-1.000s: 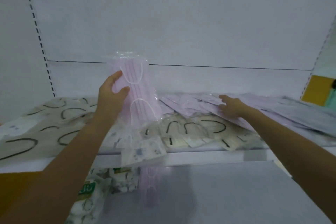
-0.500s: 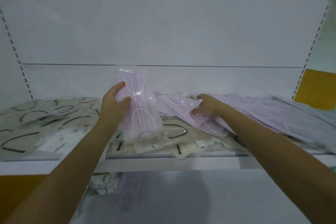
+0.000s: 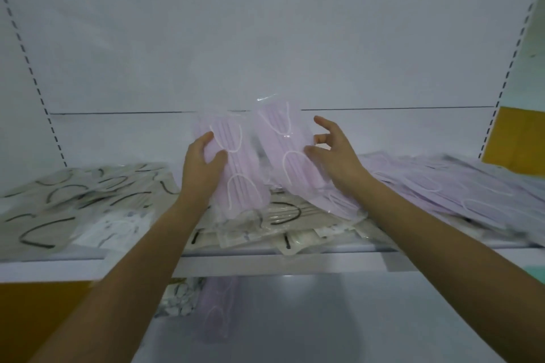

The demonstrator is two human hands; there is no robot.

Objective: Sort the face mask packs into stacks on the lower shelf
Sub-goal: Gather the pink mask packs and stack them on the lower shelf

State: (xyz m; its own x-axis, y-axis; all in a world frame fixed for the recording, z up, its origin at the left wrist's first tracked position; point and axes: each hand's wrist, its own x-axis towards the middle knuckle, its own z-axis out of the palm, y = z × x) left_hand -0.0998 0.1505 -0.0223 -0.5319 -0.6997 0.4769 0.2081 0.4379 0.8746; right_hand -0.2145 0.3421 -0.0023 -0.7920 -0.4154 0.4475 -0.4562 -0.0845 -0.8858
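Far left, upper shelf (image 3: 280, 264): beige packs (image 3: 73, 200) w/ black ear loops, spread flat. A white patterned pack (image 3: 118, 227) lies near the front edge. Centre-left: left hand (image 3: 203, 168) grips a lilac pack (image 3: 239, 183), thumb & fingers curled round its left edge, pack held up on end. Just right of it: second lilac pack (image 3: 280, 153), raised & leaning, held by right hand (image 3: 336, 156). Thumb pinches its right edge, index finger lifted clear, other fingers half curled. Right side: loose pile of lilac packs (image 3: 442, 191) on the same shelf. Bottom centre, lower shelf (image 3: 324, 318): lilac stack (image 3: 216, 312) beside grey-patterned packs (image 3: 177, 298), blurred.
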